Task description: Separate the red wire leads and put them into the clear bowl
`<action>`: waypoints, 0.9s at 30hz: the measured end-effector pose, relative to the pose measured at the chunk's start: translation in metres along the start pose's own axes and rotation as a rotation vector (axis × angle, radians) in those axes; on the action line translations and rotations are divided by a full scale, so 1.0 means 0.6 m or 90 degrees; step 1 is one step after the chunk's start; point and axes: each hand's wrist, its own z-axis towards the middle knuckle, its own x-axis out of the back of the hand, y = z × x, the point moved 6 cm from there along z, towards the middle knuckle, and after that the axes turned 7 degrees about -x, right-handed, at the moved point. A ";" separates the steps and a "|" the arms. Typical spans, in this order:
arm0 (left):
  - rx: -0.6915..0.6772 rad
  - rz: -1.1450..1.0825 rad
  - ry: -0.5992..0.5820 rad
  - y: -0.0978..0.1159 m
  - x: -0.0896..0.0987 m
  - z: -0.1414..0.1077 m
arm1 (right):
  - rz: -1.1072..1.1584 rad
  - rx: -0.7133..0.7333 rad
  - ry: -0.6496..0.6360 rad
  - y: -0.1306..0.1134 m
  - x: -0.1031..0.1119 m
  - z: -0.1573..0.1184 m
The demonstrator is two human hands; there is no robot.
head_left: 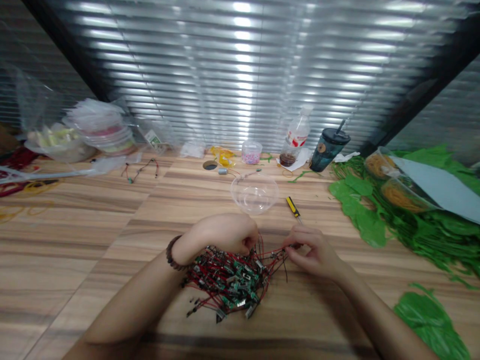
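Observation:
A tangled pile of small green circuit boards with red and black wires [232, 280] lies on the wooden table in front of me. My left hand [238, 235], with a beaded bracelet on its wrist, is closed over the pile's far edge; what its curled fingers hold is hidden. At the pile's right side my right hand [309, 250] pinches thin red and black wires [279, 252] between thumb and fingers. These wires run back toward the pile. Just beyond the right hand lies a yellow and black screwdriver [293, 206].
A clear plastic bowl [255, 194] stands beyond the hands. Farther back are a small motor [223, 171], a tub of pink beads [251, 152], a bottle [296, 137] and a dark tumbler [327, 150]. Green plastic bundles [423, 225] lie right; stacked containers [103, 130] stand left.

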 end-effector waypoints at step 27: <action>-0.076 0.302 0.182 0.094 -0.019 -0.010 | 0.147 -0.034 -0.021 -0.019 -0.030 0.008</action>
